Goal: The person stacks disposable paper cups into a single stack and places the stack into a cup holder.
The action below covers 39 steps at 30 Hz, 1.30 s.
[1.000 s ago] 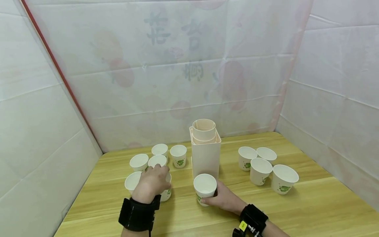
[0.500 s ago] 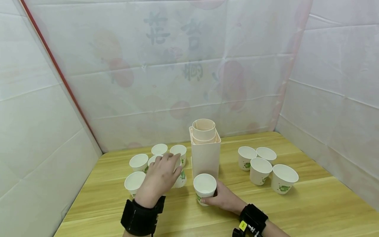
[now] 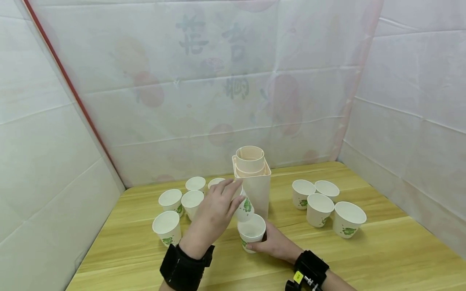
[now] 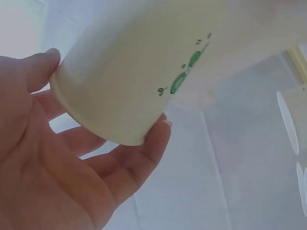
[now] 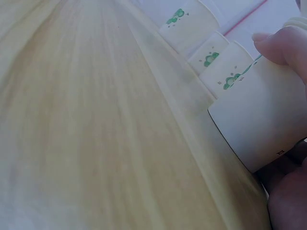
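My left hand (image 3: 214,212) holds a white paper cup (image 3: 245,208) with a green print by its rim, thumb on one side and fingers on the other, as the left wrist view shows. That cup is tilted, its base just over the mouth of another paper cup (image 3: 251,230). Around this lower cup, which stands upright on the table, my right hand (image 3: 274,244) grips with thumb in front. A second rim line under its lip suggests nested cups. In the right wrist view the gripped cup (image 5: 259,110) meets the wooden surface.
A cream square container (image 3: 255,194) with a round tube (image 3: 250,159) in its top stands behind the hands. Several paper cups are grouped at left, including a near one (image 3: 166,226). Several more, including a front one (image 3: 349,220), stand at right on the wooden table (image 3: 364,262).
My left hand has lifted a cup from the left group and carried it rightward to above the cup in my right hand. The right hand has stayed in place.
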Available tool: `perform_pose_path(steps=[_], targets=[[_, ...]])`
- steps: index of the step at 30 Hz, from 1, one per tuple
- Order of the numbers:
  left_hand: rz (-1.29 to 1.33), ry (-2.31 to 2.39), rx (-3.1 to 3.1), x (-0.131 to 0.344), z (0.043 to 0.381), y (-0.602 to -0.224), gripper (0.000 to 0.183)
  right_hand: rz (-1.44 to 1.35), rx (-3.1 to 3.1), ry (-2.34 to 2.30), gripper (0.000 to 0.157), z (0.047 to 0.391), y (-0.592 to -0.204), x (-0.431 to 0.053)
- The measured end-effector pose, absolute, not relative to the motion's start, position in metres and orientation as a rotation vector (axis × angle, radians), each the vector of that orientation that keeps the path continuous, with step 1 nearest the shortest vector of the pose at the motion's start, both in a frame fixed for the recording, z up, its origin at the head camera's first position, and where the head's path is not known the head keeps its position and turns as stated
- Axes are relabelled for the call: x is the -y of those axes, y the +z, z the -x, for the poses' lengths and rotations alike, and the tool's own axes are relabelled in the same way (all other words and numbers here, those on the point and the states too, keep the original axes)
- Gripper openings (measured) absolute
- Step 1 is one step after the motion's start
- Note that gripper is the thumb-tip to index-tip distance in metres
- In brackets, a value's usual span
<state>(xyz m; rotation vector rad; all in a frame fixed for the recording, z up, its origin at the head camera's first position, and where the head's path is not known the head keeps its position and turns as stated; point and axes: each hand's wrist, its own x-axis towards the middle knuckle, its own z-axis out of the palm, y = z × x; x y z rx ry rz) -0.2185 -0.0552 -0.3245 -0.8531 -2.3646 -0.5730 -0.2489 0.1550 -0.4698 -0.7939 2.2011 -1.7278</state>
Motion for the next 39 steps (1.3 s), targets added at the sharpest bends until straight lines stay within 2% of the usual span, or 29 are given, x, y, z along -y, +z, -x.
perform_pose_path(steps=[7,11,18,28,31,35,39], targets=[[0.908,-0.531,2.359,0.046,0.218,-0.330,0.043,0.824,-2.189,-1.728,0.064,0.248,-0.468,-0.154],[0.957,-0.523,2.368,0.041,0.218,-0.334,0.042,0.815,-2.190,-1.707,0.060,0.242,-0.455,-0.153],[1.019,-0.461,2.450,0.034,0.217,-0.341,0.041,0.882,-2.180,-1.710,0.058,0.249,-0.469,-0.154],[1.079,-0.354,2.485,0.024,0.217,-0.351,0.041,0.947,-2.181,-1.717,0.051,0.249,-0.470,-0.154],[1.100,-0.354,2.462,0.023,0.217,-0.353,0.044,0.964,-2.197,-1.714,0.051,0.250,-0.471,-0.155],[1.158,-0.356,2.420,0.023,0.217,-0.356,0.050,0.952,-2.258,-1.674,0.043,0.250,-0.472,-0.156],[1.195,-0.322,2.400,0.022,0.217,-0.359,0.050,0.948,-2.284,-1.662,0.049,0.250,-0.473,-0.156]])
